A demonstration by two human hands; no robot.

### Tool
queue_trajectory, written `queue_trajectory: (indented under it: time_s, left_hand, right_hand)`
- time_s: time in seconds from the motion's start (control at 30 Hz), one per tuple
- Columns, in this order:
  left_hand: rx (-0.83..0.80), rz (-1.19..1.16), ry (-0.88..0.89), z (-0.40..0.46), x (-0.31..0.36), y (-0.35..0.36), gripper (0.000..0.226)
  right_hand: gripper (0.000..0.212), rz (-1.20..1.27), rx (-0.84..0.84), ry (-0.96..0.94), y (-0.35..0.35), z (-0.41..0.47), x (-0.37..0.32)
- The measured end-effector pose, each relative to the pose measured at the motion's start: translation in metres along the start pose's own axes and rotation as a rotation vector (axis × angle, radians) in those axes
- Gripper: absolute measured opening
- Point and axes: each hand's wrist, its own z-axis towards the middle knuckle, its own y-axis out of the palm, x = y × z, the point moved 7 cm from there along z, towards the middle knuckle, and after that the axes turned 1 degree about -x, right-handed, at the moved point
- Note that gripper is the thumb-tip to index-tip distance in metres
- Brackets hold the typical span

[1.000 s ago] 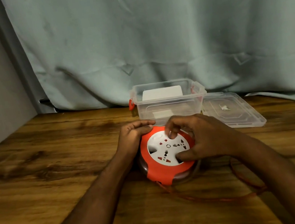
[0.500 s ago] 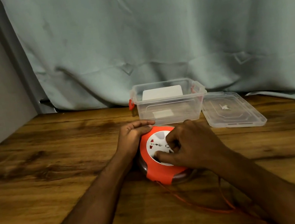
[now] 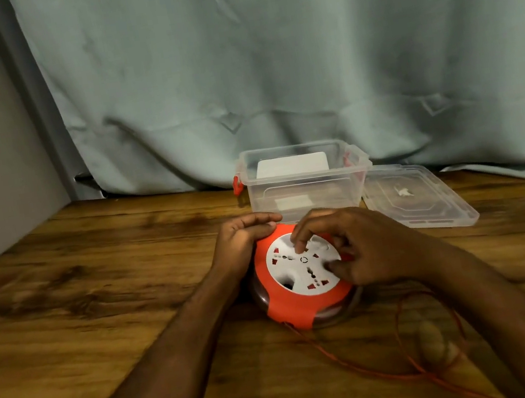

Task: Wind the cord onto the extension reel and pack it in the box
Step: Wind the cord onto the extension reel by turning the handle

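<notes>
my left hand (image 3: 244, 242) is curled round the far left edge of the reel (image 3: 304, 282), my right hand (image 3: 363, 248) has fingertips pinching its white socket face. reel's on the table (image 3: 96, 296), loose cord (image 3: 369, 367) trailing toward me, open box (image 3: 304, 185) just behind

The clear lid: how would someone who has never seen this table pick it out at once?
Start at the wooden table before the green curtain, and find the open clear box at its back edge. The clear lid lies flat on the table, against that box's right side. Unlike the box, it is shallow, with no red latches.
</notes>
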Motion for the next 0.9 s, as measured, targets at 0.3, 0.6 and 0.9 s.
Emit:
queue_trajectory:
  time_s: [0.3,0.6,0.9]
  left_hand:
    - [-0.048,0.027,-0.021,-0.002,0.000,0.002,0.023]
    - [-0.036,0.000,-0.029,-0.003,0.000,0.003,0.024]
    - [-0.028,-0.004,-0.034,-0.001,-0.002,0.004,0.024]
  right_hand:
    - [0.026,-0.010,-0.051,0.011,0.002,0.000,0.002]
    - [0.028,-0.146,0.022,0.002,0.002,-0.001,-0.003]
    - [0.057,-0.247,0.170,0.144,0.011,0.003,-0.014]
